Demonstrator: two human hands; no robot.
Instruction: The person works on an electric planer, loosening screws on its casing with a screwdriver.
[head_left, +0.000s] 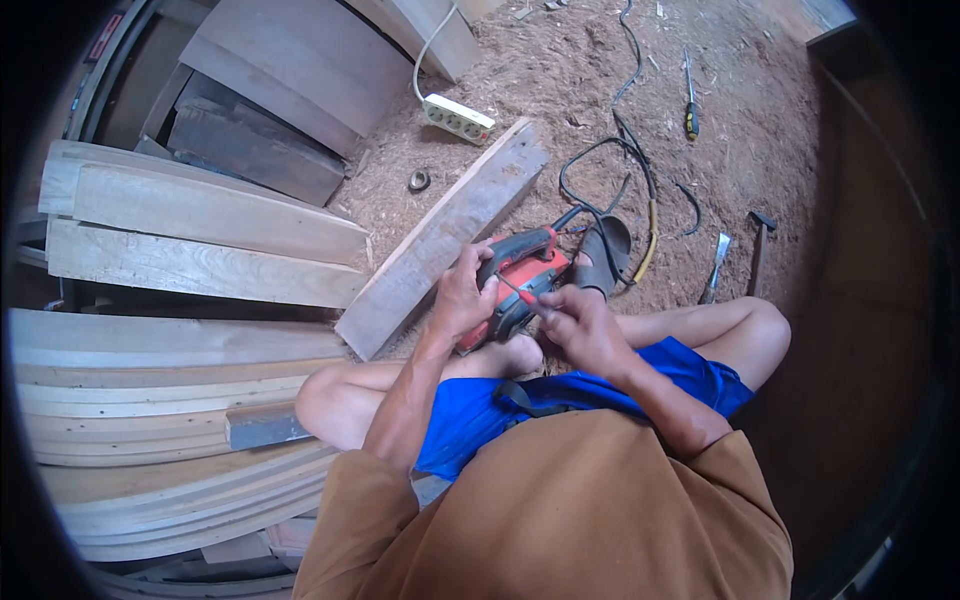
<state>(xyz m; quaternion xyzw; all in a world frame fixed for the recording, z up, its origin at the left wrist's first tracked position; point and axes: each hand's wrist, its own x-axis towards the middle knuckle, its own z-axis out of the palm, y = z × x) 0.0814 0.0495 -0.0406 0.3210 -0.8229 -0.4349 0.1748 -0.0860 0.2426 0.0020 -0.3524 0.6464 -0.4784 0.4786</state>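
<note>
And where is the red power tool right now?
In the head view, the red power tool is near the centre, between the left hand and right hand, just right of the wooden beam.

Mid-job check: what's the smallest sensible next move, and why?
Probably check the red-handled screwdriver's tip is seated before turning it: the right hand grips it, its shaft lies against or over the red power tool that the left hand steadies, but the tip's seating can't be made out.

Bare left hand [462, 298] out front, fingers curled, thumb on side facing bare right hand [590, 332]. That one's just beside it, fingers bunched pretty tight. Bare forearms [662, 402] angled inward, bare legs [675, 328] folded, knees [765, 325] splayed wide.
</note>
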